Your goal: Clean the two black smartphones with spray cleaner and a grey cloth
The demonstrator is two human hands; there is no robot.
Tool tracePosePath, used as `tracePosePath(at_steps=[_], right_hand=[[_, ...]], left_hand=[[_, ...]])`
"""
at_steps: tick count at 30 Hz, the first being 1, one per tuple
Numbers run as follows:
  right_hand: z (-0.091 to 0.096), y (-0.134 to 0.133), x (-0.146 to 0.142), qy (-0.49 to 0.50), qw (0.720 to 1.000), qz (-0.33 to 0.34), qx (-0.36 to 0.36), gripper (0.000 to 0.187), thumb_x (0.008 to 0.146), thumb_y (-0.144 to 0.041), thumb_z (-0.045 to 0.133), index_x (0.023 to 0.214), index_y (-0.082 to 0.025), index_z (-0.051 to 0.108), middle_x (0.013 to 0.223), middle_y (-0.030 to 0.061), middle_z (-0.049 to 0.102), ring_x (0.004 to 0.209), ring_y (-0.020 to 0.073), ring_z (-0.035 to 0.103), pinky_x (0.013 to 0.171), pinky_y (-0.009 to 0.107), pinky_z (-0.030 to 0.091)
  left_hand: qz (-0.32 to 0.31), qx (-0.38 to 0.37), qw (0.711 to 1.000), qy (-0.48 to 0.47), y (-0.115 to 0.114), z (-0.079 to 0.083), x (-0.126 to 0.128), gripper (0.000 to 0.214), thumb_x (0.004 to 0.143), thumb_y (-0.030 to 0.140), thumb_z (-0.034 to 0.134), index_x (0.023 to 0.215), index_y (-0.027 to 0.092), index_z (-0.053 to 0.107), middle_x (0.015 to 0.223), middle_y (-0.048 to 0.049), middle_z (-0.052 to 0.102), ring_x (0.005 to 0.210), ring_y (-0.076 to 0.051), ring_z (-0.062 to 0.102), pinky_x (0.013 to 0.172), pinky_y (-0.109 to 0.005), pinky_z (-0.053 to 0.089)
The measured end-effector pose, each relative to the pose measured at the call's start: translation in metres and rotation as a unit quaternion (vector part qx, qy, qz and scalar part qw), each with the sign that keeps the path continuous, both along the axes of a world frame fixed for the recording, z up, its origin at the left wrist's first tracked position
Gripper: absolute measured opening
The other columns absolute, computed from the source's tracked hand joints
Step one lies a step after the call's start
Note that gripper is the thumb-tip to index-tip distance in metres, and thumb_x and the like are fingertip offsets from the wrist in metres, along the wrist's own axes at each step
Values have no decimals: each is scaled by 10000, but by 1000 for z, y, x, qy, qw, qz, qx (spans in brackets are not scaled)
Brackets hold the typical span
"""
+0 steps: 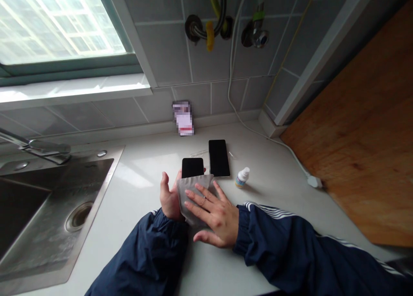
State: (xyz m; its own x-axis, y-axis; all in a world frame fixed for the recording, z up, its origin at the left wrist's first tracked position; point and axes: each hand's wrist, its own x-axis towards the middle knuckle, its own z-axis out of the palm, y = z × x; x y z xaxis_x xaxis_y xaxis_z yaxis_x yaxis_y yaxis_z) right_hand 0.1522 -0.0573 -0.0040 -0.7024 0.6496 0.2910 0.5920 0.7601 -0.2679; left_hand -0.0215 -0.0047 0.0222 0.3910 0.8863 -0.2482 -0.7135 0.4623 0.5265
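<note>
My left hand (169,197) holds a black phone (192,167) from below and the left, fingers curled round its edge. A grey cloth (190,190) lies over the phone's lower part. My right hand (211,212) rests flat on the cloth with its fingers stretched out and spread, pressing it against the phone. A second black phone (219,157) lies face up on the white counter (135,192) just to the right. A small white dropper bottle (242,177) with a blue label lies near it.
A steel sink (48,210) with a drain and a tap (41,149) lies to the left. A small packet (183,118) leans on the tiled wall. A white cable (258,132) runs to a plug (314,182). A wooden board (361,137) stands at the right.
</note>
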Motion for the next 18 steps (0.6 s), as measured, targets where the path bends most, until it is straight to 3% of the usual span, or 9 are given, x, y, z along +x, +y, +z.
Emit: tracePosePath(at_steps=[7, 14, 18], right_hand=[[-2, 0, 0, 8, 1000, 22, -19, 805, 1031, -713, 356, 1627, -172, 332, 1718, 110, 238, 1621, 344, 78, 1247, 723, 19], [-6, -1, -1, 2, 999, 43, -23, 920, 972, -753, 474, 1655, -180, 247, 1719, 120, 238, 1621, 355, 43, 1246, 716, 73], [-6, -1, -1, 2, 999, 51, -11, 925, 967, -755, 483, 1657, -190, 240, 1721, 103, 235, 1621, 349, 58, 1255, 699, 47]], left_hand=[[-9, -15, 1000, 2, 0, 1, -3, 995, 898, 860, 293, 1619, 175, 335, 1502, -211, 569, 1244, -389, 637, 1139, -582, 389], [-24, -18, 1000, -8, 0, 1, -4, 1046, 887, 876, 217, 1637, 149, 286, 1554, -221, 515, 1468, -408, 431, 1182, -590, 321], [-41, -16, 999, -13, 0, -3, -6, 1047, 872, 886, 259, 1647, 183, 257, 1555, -219, 516, 1468, -415, 437, 1187, -596, 306]])
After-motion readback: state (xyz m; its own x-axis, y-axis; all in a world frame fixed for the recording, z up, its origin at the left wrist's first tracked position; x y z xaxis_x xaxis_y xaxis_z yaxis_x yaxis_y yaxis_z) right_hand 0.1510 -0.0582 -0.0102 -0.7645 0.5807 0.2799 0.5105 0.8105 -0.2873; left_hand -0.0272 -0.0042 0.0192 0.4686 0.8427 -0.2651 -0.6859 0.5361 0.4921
